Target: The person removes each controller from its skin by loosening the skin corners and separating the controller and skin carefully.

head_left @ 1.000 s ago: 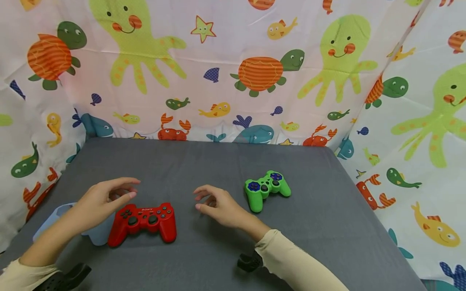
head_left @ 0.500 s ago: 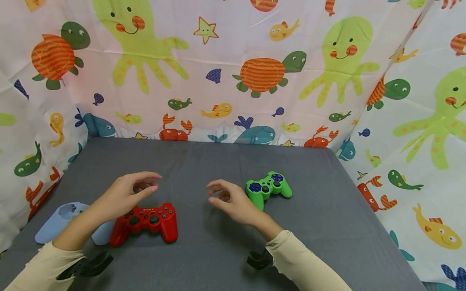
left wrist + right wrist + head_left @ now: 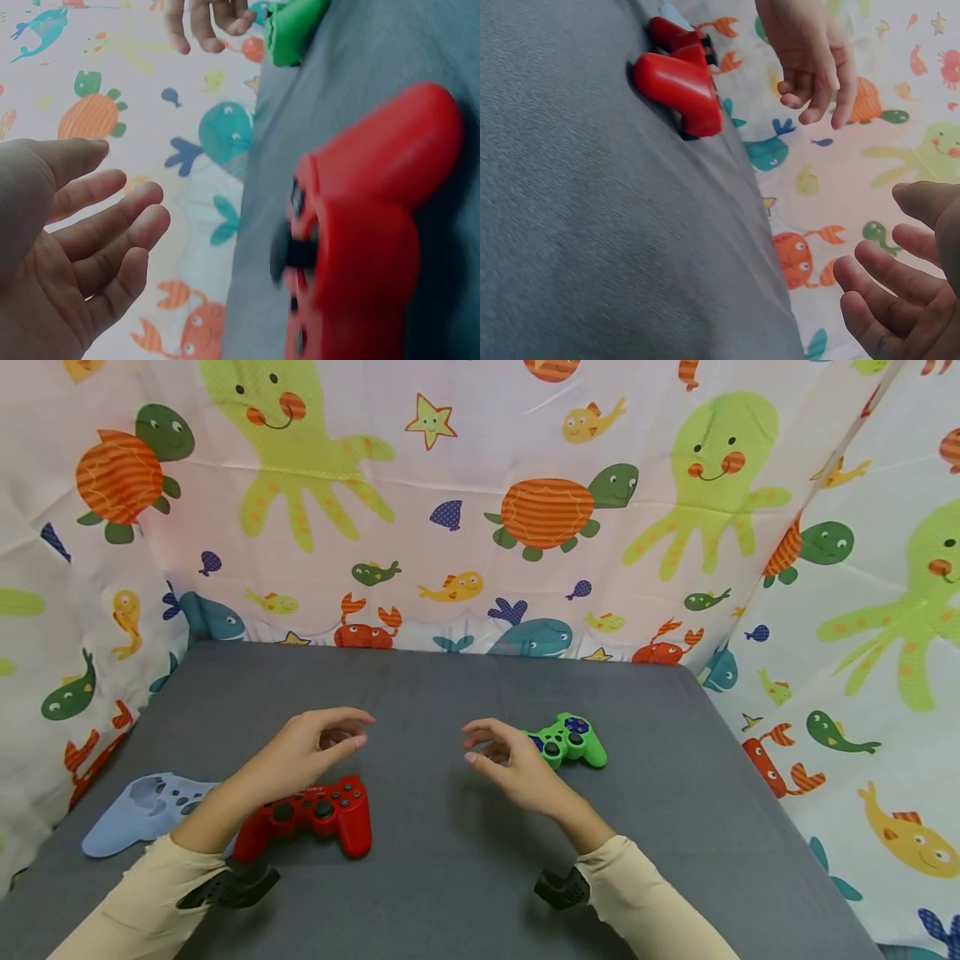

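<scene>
My left hand (image 3: 303,756) hovers above the red game controller (image 3: 322,818), its fingers loosely bent and holding nothing. In the left wrist view the red controller (image 3: 367,225) lies on the table, apart from the fingers. My right hand (image 3: 517,768) is in the air with relaxed fingers, just left of the green game controller (image 3: 573,739), and hides part of it. To the left lies a light blue controller-shaped piece (image 3: 135,814) with an opening in it, partly hidden behind my left forearm.
A grey cloth covers the table (image 3: 450,877). Behind it and at both sides hangs a white curtain (image 3: 465,468) printed with sea animals. Black wrist cameras (image 3: 562,889) sit under both cuffs.
Both hands have moved to the right and slightly away from me, uncovering more of the light blue piece. My right hand now covers part of the green controller. Nothing has been picked up.
</scene>
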### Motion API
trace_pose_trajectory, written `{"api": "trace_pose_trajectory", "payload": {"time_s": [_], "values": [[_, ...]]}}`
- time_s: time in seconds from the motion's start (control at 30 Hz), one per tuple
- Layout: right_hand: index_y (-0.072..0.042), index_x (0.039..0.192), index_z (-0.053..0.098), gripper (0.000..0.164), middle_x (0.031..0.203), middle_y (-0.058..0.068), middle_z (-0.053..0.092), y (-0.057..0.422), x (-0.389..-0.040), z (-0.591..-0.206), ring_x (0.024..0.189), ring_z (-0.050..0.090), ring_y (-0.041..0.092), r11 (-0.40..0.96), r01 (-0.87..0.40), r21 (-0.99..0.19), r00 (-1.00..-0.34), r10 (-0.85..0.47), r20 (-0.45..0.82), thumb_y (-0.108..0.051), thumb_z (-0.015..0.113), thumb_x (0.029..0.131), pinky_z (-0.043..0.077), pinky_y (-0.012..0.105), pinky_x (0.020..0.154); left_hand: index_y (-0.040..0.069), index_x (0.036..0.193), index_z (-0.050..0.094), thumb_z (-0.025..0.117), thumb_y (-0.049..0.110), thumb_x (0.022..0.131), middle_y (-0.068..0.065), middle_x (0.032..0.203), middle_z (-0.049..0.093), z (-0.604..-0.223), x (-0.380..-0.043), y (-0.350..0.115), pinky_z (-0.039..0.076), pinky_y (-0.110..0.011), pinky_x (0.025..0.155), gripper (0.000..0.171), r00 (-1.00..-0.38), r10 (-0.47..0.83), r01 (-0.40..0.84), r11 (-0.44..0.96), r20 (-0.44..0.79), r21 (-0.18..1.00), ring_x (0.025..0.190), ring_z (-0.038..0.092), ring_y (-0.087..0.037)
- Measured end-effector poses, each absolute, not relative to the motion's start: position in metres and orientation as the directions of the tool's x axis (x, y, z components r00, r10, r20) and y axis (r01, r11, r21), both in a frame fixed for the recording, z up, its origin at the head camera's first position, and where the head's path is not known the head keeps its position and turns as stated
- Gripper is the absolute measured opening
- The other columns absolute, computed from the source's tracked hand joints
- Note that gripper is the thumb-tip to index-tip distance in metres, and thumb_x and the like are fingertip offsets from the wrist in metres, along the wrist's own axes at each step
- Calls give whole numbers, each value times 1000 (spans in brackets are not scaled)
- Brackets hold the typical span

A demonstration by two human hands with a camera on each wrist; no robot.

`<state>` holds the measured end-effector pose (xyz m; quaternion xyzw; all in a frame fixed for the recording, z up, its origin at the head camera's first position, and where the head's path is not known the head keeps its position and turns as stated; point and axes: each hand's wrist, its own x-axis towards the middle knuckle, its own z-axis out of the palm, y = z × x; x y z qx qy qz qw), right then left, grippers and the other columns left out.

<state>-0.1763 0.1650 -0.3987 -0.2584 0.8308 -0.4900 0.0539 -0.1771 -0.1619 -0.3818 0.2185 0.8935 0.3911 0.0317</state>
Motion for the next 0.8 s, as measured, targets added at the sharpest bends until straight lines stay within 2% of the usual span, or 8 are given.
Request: {"api": "trace_pose_trajectory", "payload": {"time_s": [0.27, 0.57, 0.8], "values": [[-6, 134, 59, 33, 122, 19, 69, 180, -183, -394, 100, 70, 32, 382, -393, -837, -872, -443, 208, -12, 62, 101, 56, 35, 84, 16, 134, 64, 61, 27, 102, -6, 122, 72, -381, -186, -133, 55, -34, 86, 33, -887, 448, 369, 548, 110, 751, 103, 67, -18], [-7, 134, 58, 33, 120, 19, 69, 203, -191, -397, 98, 68, 40, 392, -383, -837, -896, -380, 232, -12, 61, 101, 55, 28, 82, 15, 133, 64, 62, 25, 102, -10, 121, 72, -379, -193, -100, 54, -36, 85, 32, -855, 501, 396, 469, 131, 790, 97, 67, -16], [-4, 135, 56, 34, 120, 23, 68, 219, -195, -400, 98, 66, 48, 378, -365, -851, -907, -352, 232, -10, 60, 102, 55, 26, 78, 16, 131, 65, 63, 23, 101, -7, 120, 72, -383, -194, -82, 54, -33, 83, 31, -853, 503, 396, 453, 138, 799, 95, 67, -15]]}}
